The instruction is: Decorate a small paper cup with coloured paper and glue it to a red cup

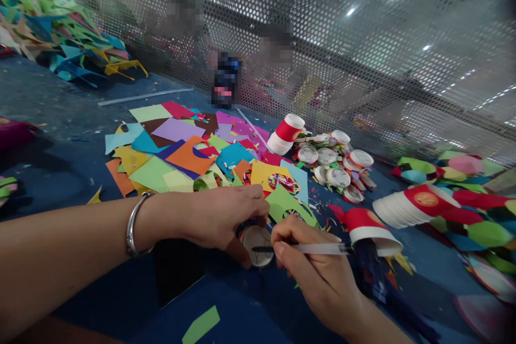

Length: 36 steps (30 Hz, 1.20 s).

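My left hand (226, 220), with a silver bangle at the wrist, curls its thumb and fingers around a small round cup bottom (262, 260). Dark lines are drawn on its white face. In my right hand (314, 269) is a pen (324, 249) with a clear barrel, its dark tip over the white disc. Whether the tip touches the surface I cannot tell. Just beyond both hands lie cut sheets of coloured paper (183, 131), some with round holes. A green sheet (288, 205) lies right behind the pen hand.
Several similar white discs with drawings (327, 157) are heaped near the mesh panel (363, 64). Beside them stand stacked red-and-white paper cups (286, 134). More stacked cups (415, 205) and one tipped cup (373, 231) lie to the right. Paper scraps (72, 37) pile up far left.
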Each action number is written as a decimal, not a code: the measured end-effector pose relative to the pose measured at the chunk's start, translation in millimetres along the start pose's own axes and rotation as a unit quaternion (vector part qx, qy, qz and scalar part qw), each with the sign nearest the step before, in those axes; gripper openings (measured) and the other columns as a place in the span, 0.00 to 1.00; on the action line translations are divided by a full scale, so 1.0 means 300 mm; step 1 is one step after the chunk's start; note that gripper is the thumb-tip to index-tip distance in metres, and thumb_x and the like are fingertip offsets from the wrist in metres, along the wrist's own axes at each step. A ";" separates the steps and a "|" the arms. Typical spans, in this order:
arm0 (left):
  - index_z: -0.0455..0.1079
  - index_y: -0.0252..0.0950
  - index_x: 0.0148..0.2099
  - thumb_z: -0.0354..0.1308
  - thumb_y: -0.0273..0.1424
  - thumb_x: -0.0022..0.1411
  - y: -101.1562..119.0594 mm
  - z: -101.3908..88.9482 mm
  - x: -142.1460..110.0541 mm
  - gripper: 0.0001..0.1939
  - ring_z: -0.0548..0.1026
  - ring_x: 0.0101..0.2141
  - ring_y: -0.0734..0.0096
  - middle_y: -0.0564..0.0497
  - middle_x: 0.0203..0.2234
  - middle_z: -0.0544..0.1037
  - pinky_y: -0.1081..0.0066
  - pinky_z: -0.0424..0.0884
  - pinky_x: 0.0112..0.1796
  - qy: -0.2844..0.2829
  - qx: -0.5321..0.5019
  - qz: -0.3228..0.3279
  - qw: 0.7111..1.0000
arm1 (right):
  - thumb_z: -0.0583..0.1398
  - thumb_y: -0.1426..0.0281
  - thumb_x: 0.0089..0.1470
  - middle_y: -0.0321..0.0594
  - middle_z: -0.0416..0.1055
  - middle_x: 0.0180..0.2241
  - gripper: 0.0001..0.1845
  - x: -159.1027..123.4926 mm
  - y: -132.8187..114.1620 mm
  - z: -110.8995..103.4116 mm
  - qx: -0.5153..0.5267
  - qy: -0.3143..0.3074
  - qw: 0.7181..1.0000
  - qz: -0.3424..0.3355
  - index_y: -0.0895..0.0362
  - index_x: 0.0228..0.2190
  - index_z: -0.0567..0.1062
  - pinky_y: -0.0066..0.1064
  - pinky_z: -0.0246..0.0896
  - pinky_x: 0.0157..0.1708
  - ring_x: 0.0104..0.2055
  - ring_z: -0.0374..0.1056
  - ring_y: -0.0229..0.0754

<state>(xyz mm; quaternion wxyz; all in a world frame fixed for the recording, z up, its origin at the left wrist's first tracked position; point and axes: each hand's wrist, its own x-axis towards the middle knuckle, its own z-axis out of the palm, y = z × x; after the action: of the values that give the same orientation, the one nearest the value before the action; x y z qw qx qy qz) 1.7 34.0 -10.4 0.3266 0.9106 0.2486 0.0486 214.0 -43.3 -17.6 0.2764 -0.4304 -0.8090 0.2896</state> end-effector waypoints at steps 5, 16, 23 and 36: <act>0.68 0.37 0.47 0.72 0.41 0.53 -0.001 -0.003 0.002 0.24 0.69 0.42 0.62 0.51 0.42 0.69 0.68 0.64 0.37 -0.001 0.024 0.012 1.000 | 0.51 0.72 0.65 0.30 0.64 0.24 0.11 0.000 -0.002 0.006 0.024 -0.008 1.000 -0.004 0.53 0.30 0.68 0.29 0.55 0.26 0.25 0.60 0.34; 0.69 0.36 0.47 0.72 0.40 0.54 0.012 -0.009 -0.002 0.23 0.70 0.41 0.64 0.50 0.42 0.70 0.69 0.63 0.36 -0.003 0.038 0.005 0.999 | 0.51 0.71 0.65 0.30 0.64 0.24 0.11 -0.002 0.017 0.011 0.090 -0.021 0.995 0.043 0.53 0.30 0.68 0.28 0.56 0.25 0.25 0.60 0.34; 0.69 0.36 0.48 0.72 0.38 0.53 0.008 -0.010 -0.002 0.23 0.70 0.41 0.64 0.50 0.42 0.70 0.69 0.63 0.36 -0.004 0.039 0.009 0.999 | 0.51 0.71 0.65 0.31 0.64 0.25 0.11 -0.008 0.018 0.009 0.054 0.008 0.998 0.029 0.53 0.30 0.69 0.29 0.56 0.25 0.25 0.61 0.35; 0.68 0.38 0.46 0.72 0.35 0.52 0.001 -0.005 -0.003 0.22 0.71 0.41 0.63 0.51 0.42 0.70 0.68 0.62 0.35 0.000 0.029 0.012 0.999 | 0.51 0.74 0.65 0.29 0.63 0.23 0.11 0.000 0.007 0.004 -0.002 0.015 0.999 -0.040 0.54 0.30 0.67 0.29 0.54 0.25 0.24 0.60 0.33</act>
<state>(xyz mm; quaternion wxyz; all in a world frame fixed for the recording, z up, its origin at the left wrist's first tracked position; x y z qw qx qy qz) 0.6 34.3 -8.9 0.2990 0.9227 0.2393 0.0451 214.3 -42.6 -20.1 0.2991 -0.4027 -0.8218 0.2704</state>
